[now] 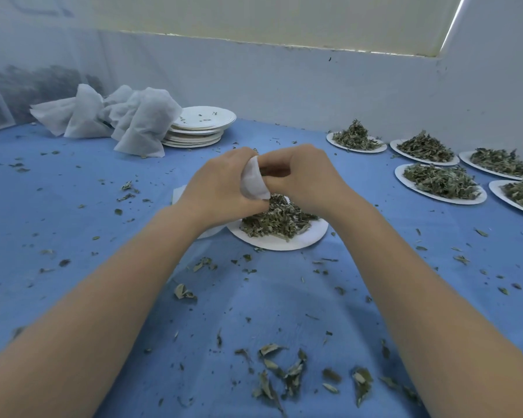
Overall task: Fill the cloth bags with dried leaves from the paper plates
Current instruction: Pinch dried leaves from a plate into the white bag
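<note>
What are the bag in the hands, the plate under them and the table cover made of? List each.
Bag: likely thin non-woven fabric, white, matte, softly creased.
Plate: paper by its look, white, matte, thin rim.
Table cover: blue, matte, faintly wrinkled sheet; cloth or non-woven, hard to tell.

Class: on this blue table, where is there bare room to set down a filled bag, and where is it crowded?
Freest: the blue table between the pile of cloth bags and the left hand, only crumbs there. Crowded: the right edge, packed with plates of leaves, and the near edge, strewn with loose leaves.
</note>
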A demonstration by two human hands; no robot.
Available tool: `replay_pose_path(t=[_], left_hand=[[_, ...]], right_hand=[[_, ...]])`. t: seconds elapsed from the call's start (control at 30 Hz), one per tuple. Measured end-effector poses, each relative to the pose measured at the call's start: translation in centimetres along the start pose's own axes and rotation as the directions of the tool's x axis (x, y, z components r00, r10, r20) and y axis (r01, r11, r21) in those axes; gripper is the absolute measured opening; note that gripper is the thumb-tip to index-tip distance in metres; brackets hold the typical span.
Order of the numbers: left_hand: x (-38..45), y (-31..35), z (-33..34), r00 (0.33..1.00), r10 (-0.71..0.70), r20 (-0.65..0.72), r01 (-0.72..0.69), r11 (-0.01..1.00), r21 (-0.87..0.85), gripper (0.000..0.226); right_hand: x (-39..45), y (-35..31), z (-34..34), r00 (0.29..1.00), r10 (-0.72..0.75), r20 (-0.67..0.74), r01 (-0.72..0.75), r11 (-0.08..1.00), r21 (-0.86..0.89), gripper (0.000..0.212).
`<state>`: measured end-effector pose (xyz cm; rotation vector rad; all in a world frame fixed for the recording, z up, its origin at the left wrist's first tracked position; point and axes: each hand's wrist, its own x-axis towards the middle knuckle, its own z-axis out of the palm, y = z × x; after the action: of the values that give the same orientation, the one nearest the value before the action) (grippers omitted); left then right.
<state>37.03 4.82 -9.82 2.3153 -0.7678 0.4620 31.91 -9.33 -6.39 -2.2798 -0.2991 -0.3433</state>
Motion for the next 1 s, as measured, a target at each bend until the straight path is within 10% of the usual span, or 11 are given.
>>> replay_pose_path(t=[0.83, 1.0], left_hand=[[0.0, 0.9, 0.3, 1.000, -0.017, 0.017, 0.019, 0.992, -0.121, 0.048], [-0.1, 0.9, 0.0, 0.997, 0.008, 0.072, -0.001, 0.996, -0.089, 0.060]], right_hand=[[0.2, 0.1, 1.7, 0.989, 0.012, -0.145, -0.021, 0.998, -0.060, 0.018], [-0.1, 0.0, 0.7, 0.980, 0.076, 0.183, -0.067, 0.996, -0.057, 0.036]])
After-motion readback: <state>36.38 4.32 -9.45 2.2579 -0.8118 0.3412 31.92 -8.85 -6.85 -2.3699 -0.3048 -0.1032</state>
